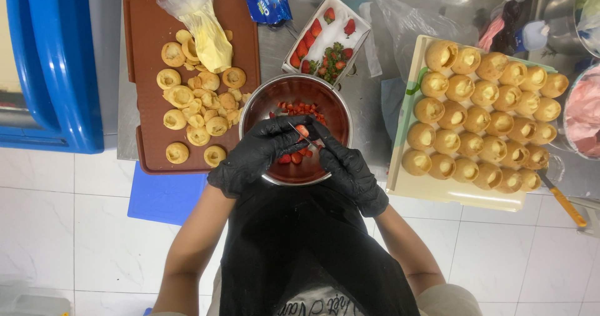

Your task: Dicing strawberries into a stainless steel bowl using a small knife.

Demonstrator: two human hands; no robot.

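Note:
Both my hands wear black gloves and work over a round metal bowl (262, 106) that holds cut strawberry pieces (299, 108). My left hand (256, 153) pinches a strawberry (302, 130) at its fingertips above the bowl. My right hand (347, 169) grips a small knife (299, 132) whose thin blade lies against that strawberry. Just beyond the bowl stands a white box (337, 25) with whole strawberries and green tops in it.
A brown tray (147, 72) at the left carries several cut pastry caps and a piping bag of yellow cream (209, 38). A pale tray (437, 191) at the right holds rows of filled cream puffs. An orange-handled tool (565, 206) lies at the far right. Blue bin at left.

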